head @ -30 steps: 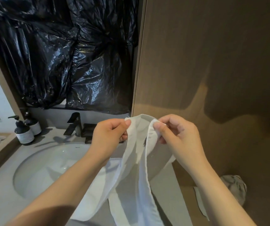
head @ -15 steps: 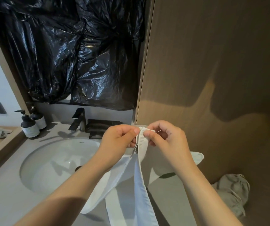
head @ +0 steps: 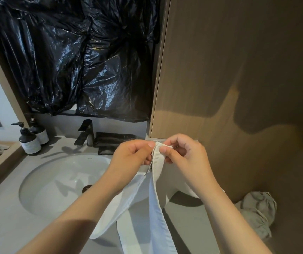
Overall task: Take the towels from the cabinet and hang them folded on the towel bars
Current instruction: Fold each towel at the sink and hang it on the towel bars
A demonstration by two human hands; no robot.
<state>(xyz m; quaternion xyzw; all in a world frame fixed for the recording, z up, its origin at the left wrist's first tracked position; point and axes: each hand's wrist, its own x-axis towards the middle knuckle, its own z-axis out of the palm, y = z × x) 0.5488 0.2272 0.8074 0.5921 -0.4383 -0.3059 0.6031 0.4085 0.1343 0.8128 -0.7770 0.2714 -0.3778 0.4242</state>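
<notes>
Both hands pinch one towel's top edge.
Left hand [head: 132,154] and right hand [head: 185,156] grasp the white towel [head: 158,208], hanging above the bench [head: 4,226] beside the sink [head: 55,184].

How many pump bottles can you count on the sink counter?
2. The front bottle stands at the back left of the counter; the rear bottle stands close behind it, to its right. Others may be hidden outside the view.
</notes>
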